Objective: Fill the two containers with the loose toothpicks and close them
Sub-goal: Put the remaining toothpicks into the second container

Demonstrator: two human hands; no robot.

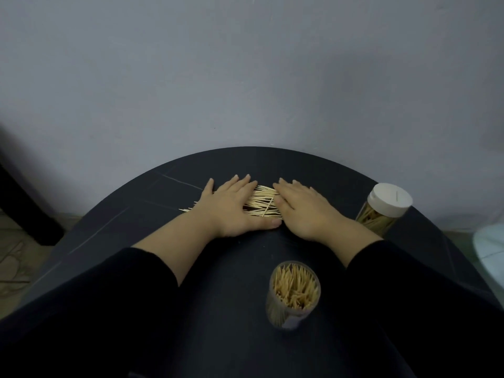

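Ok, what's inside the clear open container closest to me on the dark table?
The clear round plastic container, lidless, is packed with pale wooden toothpicks standing on end. Their tips fill the mouth, so its floor is hidden.

Two bare hands in shot: left hand (231, 205), right hand (302, 211). Fingers short, rounded at tips. Nails (276, 221) trimmed close, clearest on left thumb. Forearms (177, 241) bare from wrist up to sleeve edge. Left sleeve (117, 296): black, plain, loose, wide at opening, hem curving across forearm. Right sleeve (409, 282): same black cloth, same loose cut, hem running on slant. Fabric matte, faint folds only, finer detail lost in dim light. Both sleeves broaden toward bottom of view.
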